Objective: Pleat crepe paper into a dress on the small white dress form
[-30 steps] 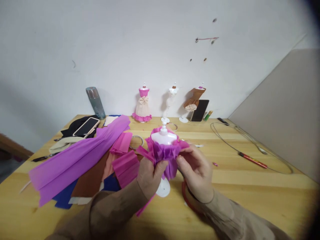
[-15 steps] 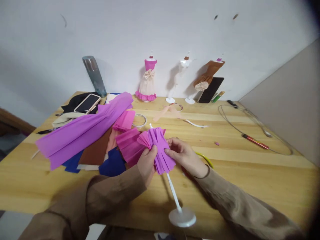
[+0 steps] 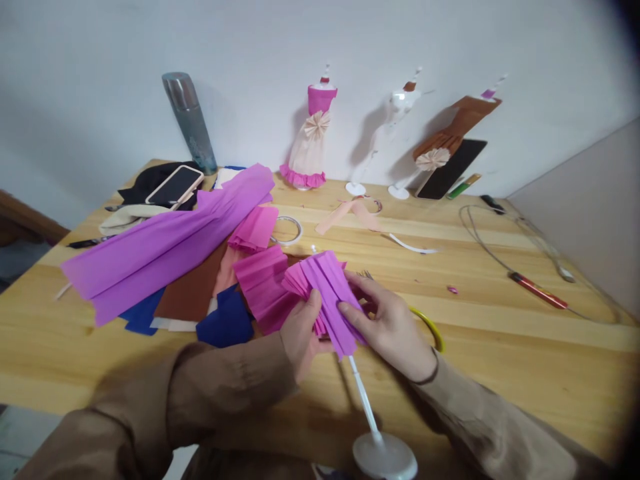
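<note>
Wooden surface (image 3: 480, 267) bears spare-looking purple paper (image 3: 170, 248) left of the white stand (image 3: 365, 398), already topped with pleats (image 3: 333, 293) pinched by left hand (image 3: 301, 325) and right hand (image 3: 389, 323).

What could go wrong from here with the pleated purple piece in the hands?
The pleated purple piece, held by the left hand and right hand, might crease or tear if pinched hard. The white stand below is tilted, so it could tip if the grip loosens. The left sleeve is near the blue piece and might drag it.
</note>
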{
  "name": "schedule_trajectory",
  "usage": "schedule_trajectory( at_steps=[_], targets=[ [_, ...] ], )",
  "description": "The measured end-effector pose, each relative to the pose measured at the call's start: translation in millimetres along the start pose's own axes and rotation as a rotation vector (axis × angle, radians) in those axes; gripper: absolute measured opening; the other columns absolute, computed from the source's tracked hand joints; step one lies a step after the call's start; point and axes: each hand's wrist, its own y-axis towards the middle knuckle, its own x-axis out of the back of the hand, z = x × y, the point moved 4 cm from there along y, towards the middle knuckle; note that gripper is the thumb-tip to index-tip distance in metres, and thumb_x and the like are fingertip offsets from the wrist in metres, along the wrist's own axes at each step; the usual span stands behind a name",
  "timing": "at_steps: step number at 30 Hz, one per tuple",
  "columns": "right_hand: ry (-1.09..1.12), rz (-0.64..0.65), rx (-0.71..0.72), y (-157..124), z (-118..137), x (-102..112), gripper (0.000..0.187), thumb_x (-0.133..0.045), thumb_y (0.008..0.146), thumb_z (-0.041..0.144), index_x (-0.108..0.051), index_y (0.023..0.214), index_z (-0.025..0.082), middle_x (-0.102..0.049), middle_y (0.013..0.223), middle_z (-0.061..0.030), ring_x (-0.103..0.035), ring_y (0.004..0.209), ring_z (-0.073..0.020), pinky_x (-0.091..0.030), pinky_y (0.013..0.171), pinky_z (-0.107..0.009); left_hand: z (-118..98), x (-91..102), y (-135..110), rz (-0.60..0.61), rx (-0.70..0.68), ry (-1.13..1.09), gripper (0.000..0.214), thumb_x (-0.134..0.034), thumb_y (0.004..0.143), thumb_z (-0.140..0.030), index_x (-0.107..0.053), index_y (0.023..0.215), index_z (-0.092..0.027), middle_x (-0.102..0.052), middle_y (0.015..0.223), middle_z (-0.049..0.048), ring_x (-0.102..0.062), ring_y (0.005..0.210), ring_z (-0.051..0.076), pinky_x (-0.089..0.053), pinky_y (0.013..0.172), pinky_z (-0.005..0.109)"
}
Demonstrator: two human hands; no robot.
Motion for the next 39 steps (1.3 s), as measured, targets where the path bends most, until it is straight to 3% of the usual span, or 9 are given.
schedule_trajectory(
  at_steps=[4, 12, 17, 21, 26, 29, 33, 36, 39],
  targets=[
    [0.040, -0.023, 0.022, -1.5, -7.8, 3.1, 0.050, -0.055, 0.091, 0.036, -0.059, 0.133, 0.010, -0.072, 0.120, -0.0179, -0.072, 0.102, -0.0282, -0.060, 0.085, -0.044, 2.2, 3.3, 1.5, -0.031, 0.046, 0.039, 0.047, -0.044, 0.100, -0.041, -0.055, 0.138, -0.016, -0.072, 0.120, 0.0159, -0.068, 0.111, 0.032, -0.048, 0.102, 0.053],
    [-0.276, -0.148, 0.212, -11.8, 15.4, 6.0, 0.067, -0.060, 0.088, 0.052, -0.058, 0.136, 0.006, -0.071, 0.116, -0.0243, -0.071, 0.102, -0.0359, -0.060, 0.082, -0.050, 4.1, 2.8, 2.9, 0.043, 0.053, 0.000, 0.045, -0.044, 0.099, -0.043, -0.061, 0.133, -0.017, -0.070, 0.125, 0.0138, -0.064, 0.119, 0.030, -0.047, 0.106, 0.054],
    [-0.112, -0.142, 0.097, -5.9, 6.4, 8.3, 0.039, -0.057, 0.089, 0.034, -0.068, 0.119, 0.011, -0.076, 0.104, -0.0153, -0.074, 0.090, -0.0291, -0.061, 0.075, -0.040, 3.1, 2.5, 3.9, -0.061, 0.133, -0.082, 0.045, -0.045, 0.099, -0.040, -0.058, 0.135, -0.016, -0.067, 0.130, 0.0146, -0.059, 0.127, 0.030, -0.048, 0.106, 0.051],
    [0.068, -0.083, -0.028, -0.4, -5.2, 12.6, 0.031, -0.051, 0.092, 0.034, -0.072, 0.103, 0.013, -0.076, 0.085, -0.0098, -0.073, 0.079, -0.0268, -0.060, 0.068, -0.038, -2.4, -3.2, -0.2, -0.128, 0.185, -0.069, 0.049, -0.038, 0.101, -0.039, -0.054, 0.139, -0.012, -0.063, 0.135, 0.0170, -0.058, 0.128, 0.032, -0.046, 0.107, 0.055],
    [-0.132, -0.142, 0.147, -6.9, 12.2, 15.3, 0.040, -0.056, 0.091, 0.039, -0.068, 0.118, 0.012, -0.076, 0.104, -0.0166, -0.073, 0.094, -0.0306, -0.060, 0.079, -0.043, -5.0, -5.0, -1.2, -0.098, 0.173, -0.061, 0.049, -0.037, 0.102, -0.042, -0.055, 0.138, -0.015, -0.064, 0.136, 0.0145, -0.058, 0.127, 0.029, -0.046, 0.107, 0.052],
    [-0.216, -0.182, 0.201, -12.2, 20.2, 15.0, 0.042, -0.060, 0.089, 0.037, -0.066, 0.123, 0.014, -0.075, 0.103, -0.0162, -0.073, 0.088, -0.0282, -0.060, 0.077, -0.042, -1.3, -0.6, 2.0, -0.070, 0.180, -0.055, 0.050, -0.038, 0.101, -0.045, -0.055, 0.138, -0.016, -0.064, 0.136, 0.0145, -0.057, 0.129, 0.030, -0.046, 0.106, 0.054],
    [-0.124, -0.178, 0.081, -11.6, 9.7, 16.9, 0.041, -0.059, 0.088, 0.034, -0.065, 0.124, 0.016, -0.076, 0.090, -0.0105, -0.071, 0.071, -0.0237, -0.060, 0.066, -0.038, 1.0, 0.9, 4.8, -0.036, 0.144, -0.121, 0.048, -0.043, 0.099, -0.046, -0.058, 0.136, -0.018, -0.066, 0.133, 0.0129, -0.057, 0.130, 0.030, -0.048, 0.104, 0.049],
    [0.012, -0.149, -0.026, -9.0, -0.9, 19.6, 0.039, -0.057, 0.089, 0.034, -0.065, 0.123, 0.015, -0.076, 0.090, -0.0099, -0.072, 0.077, -0.0252, -0.059, 0.069, -0.038, -1.1, -2.7, 3.2, -0.028, 0.118, -0.158, 0.045, -0.045, 0.098, -0.043, -0.061, 0.132, -0.018, -0.067, 0.132, 0.0116, -0.056, 0.132, 0.028, -0.047, 0.105, 0.044],
    [0.146, -0.122, -0.082, -6.8, -4.6, 23.5, 0.030, -0.058, 0.090, 0.038, -0.067, 0.110, 0.018, -0.076, 0.095, -0.0093, -0.072, 0.084, -0.0247, -0.057, 0.076, -0.037, -0.9, -3.7, 0.1, -0.066, 0.158, -0.136, 0.043, -0.046, 0.097, -0.040, -0.062, 0.129, -0.015, -0.066, 0.134, 0.0141, -0.056, 0.131, 0.029, -0.046, 0.106, 0.046]
  ],
)
